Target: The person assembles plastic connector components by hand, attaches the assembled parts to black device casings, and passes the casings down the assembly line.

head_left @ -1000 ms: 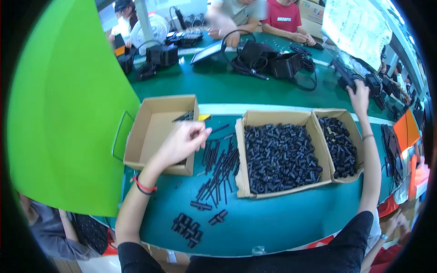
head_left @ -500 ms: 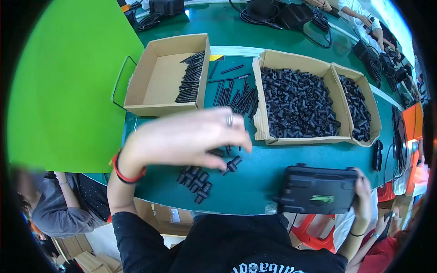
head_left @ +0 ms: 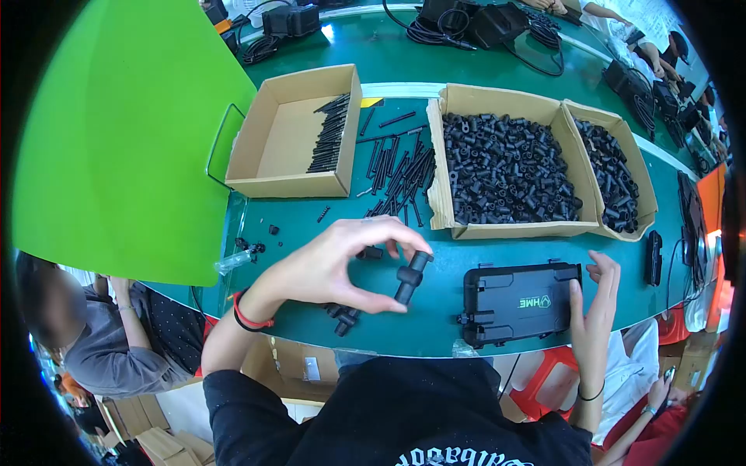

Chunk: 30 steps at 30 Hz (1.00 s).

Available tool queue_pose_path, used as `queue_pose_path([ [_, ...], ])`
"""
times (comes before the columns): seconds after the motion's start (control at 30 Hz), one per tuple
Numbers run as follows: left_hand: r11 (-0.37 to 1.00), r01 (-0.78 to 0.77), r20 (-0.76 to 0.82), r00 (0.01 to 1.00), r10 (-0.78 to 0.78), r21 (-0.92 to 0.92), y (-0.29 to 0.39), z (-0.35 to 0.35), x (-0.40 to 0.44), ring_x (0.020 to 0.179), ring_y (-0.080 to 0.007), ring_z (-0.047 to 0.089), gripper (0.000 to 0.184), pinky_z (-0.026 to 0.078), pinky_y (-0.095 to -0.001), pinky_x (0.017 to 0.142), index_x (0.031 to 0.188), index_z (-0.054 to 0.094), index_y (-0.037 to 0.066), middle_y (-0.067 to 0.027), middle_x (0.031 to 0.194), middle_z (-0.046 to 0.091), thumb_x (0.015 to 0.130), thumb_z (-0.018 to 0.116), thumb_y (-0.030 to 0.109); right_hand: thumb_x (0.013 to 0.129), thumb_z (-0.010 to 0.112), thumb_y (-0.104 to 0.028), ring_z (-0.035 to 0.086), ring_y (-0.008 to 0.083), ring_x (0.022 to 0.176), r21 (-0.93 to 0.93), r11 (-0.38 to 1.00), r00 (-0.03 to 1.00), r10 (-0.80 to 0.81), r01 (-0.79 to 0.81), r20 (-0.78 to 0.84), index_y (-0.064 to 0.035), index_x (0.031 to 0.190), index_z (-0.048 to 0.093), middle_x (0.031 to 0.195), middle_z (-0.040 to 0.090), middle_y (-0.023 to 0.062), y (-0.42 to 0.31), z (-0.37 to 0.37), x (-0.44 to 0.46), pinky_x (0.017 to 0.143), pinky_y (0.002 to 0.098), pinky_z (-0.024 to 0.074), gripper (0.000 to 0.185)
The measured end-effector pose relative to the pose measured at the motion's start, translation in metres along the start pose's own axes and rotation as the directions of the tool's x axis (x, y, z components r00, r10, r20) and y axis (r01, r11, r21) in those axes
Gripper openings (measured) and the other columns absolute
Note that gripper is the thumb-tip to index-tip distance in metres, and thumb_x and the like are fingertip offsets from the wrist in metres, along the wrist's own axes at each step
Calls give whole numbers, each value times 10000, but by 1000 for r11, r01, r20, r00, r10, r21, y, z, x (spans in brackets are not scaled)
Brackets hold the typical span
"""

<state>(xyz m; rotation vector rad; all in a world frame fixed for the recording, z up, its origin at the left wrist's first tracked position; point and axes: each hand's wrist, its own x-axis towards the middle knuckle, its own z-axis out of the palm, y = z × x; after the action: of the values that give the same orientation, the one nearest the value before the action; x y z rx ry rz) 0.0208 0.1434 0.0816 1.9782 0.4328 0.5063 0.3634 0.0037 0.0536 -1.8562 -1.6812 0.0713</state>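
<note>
My left hand (head_left: 350, 262), with a red band at the wrist, pinches a black cylindrical fitting (head_left: 411, 278) with a thicker collar round its middle. The thumb is at one end and the fingers at the other. Beneath that hand, more black fittings (head_left: 343, 318) lie on the green table, partly hidden. A closed black plastic case (head_left: 522, 304) with HME lettering lies flat to the right. Beside its right edge is my right hand (head_left: 594, 299), fingers apart and raised. Its thumb is at the case's edge; whether it touches, I cannot tell.
Behind stands a cardboard box (head_left: 272, 188) with a row of thin black rods. Loose rods (head_left: 400, 179) lie beside it. Two open boxes (head_left: 528, 230) hold many small black parts. A green board (head_left: 116, 140) is at left. Other people sit at both sides.
My left hand has picked up a black fitting from the table. The case now lies flat, shifted slightly left, and my right hand has let go of its side.
</note>
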Motion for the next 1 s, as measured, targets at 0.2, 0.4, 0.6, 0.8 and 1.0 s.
queue_pose_path([
  [0.2, 814, -152, -122, 987, 100, -560, -14, 22, -3, 1153, -277, 597, 699, 520, -401, 966, 1343, 479, -25, -163, 1259, 550, 713, 761, -138, 790, 645, -98, 517, 352, 1096, -68, 950, 947, -296, 306, 128, -20, 1160, 573, 1172, 563, 156, -26, 24, -5, 951, 440, 398, 385],
  [0.4, 787, 10, -87, 993, -81, -617, 1, 30, -2, 985, -320, 681, 735, 573, -387, 843, 1340, 449, -36, -233, 1162, 606, 685, 753, -173, 812, 672, -133, 504, 360, 1102, 63, 942, 932, -337, 331, 136, -12, 1201, 552, 1207, 532, 182, -42, 37, 3, 940, 443, 400, 424],
  [0.6, 760, 97, 54, 995, -82, -643, 13, 48, 3, 1037, -231, 659, 663, 544, -339, 899, 1396, 422, -34, -173, 1214, 582, 797, 681, -152, 842, 709, -49, 633, 230, 954, 740, 662, 891, -399, 118, 215, 15, 1214, 572, 1145, 567, 163, -71, 29, 23, 813, 301, 519, 402],
  [0.8, 765, 72, 55, 997, -47, -640, 10, 53, 5, 1026, -230, 662, 665, 557, -355, 895, 1402, 420, -40, -177, 1217, 596, 804, 705, -105, 946, 590, -7, 637, 134, 961, 868, 208, 793, -351, -452, 497, 51, 1119, 607, 1044, 590, 95, -75, 40, 29, 829, 272, 525, 184],
  [1.0, 571, 123, 128, 991, -31, -812, 1, 56, 8, 1034, -251, 662, 673, 562, -359, 903, 1403, 410, -39, -190, 1206, 596, 799, 698, -116, 952, 582, -9, 616, 118, 989, 854, 133, 761, -401, -503, 510, 51, 1160, 600, 1049, 581, 66, -68, 49, 32, 849, 267, 521, 216],
])
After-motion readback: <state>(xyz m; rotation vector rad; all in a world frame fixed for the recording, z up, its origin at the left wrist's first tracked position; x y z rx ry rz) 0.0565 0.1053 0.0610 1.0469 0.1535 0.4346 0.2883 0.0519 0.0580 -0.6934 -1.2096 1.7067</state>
